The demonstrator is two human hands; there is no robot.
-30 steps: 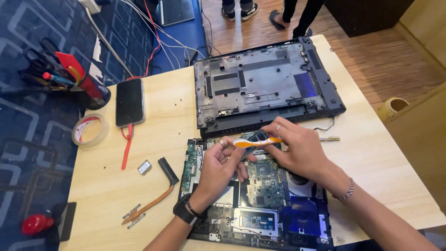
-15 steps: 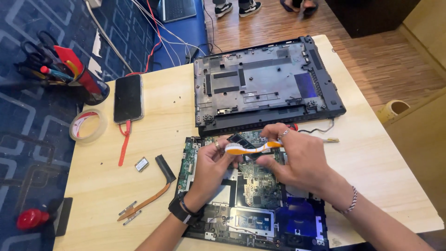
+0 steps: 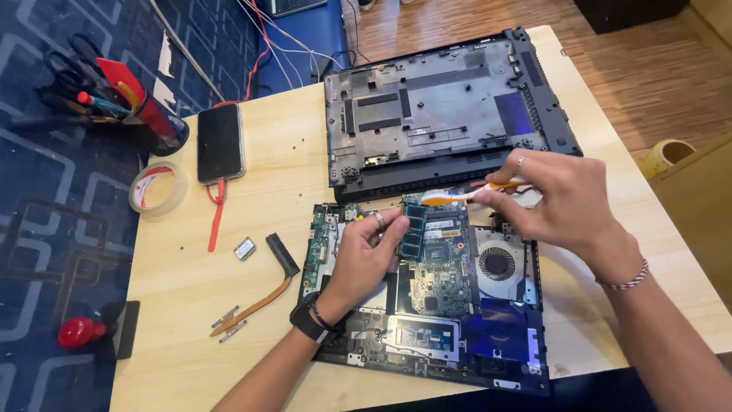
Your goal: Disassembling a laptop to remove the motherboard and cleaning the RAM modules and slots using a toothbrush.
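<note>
While the left hand (image 3: 364, 255) presses its fingers closed on the small dark memory card (image 3: 412, 229) standing in the open laptop's green circuit board (image 3: 431, 278), the right hand (image 3: 560, 202) pinches the orange-and-white toothbrush (image 3: 469, 193) tight, with the bristles right at the card's top edge. All of it sits on the pale wooden worktop (image 3: 191, 305).

If the brush pushes too hard, I think the thin card could bend or pop out crooked (it looks tipped up, not flat). Bristles might also catch on tiny parts of the board and hurt them. Dust could fall into the round black fan (image 3: 497, 263) just beside it. The grey laptop bottom cover (image 3: 442, 107) lies close behind the brush, so an elbow jerk might knock it. Little screws (image 3: 229, 322) near the copper pipe (image 3: 263, 294) could roll away if the worktop shakes.
</note>
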